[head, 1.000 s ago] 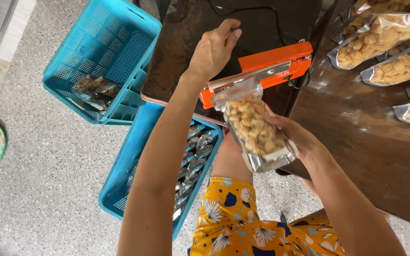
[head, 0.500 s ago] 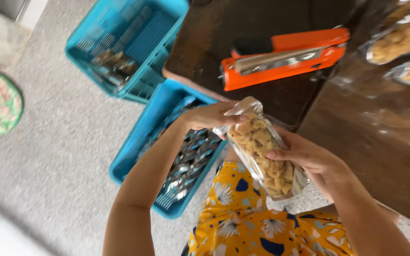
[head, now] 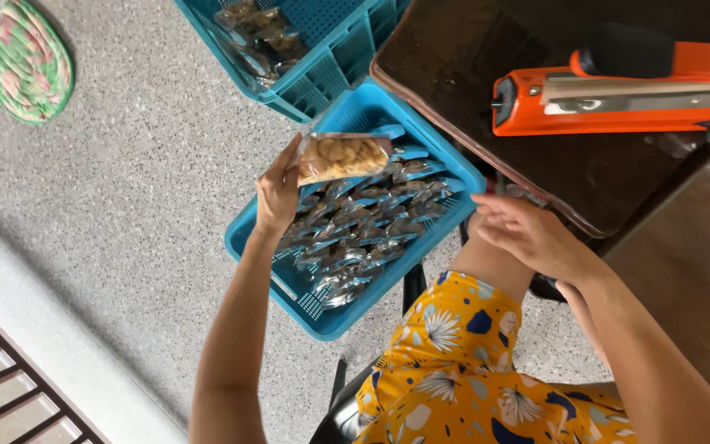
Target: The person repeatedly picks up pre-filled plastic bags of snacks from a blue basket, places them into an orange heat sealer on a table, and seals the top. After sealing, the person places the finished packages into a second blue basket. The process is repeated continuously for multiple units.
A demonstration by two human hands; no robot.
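Observation:
My left hand [head: 277,191] holds a clear sealed bag of pale round snacks [head: 341,157] by one end, over the near blue crate [head: 248,236] on the floor. That crate holds several similar filled bags [head: 355,234]. My right hand [head: 527,234] hovers empty with fingers apart, just below the edge of the dark brown table [head: 470,74] and to the right of the crate. An orange heat sealer [head: 618,90] lies on the table, up and right of my right hand.
A second blue crate [head: 330,49] with a few bags stands on the speckled floor beyond the first. A green floral cushion [head: 25,62] lies top left. My lap in yellow patterned cloth [head: 462,370] is at the bottom. A slatted surface [head: 2,395] sits bottom left.
The bag left my right hand and the sealer; my left hand carried it leftward and down over the near crate. My view swung toward the floor.

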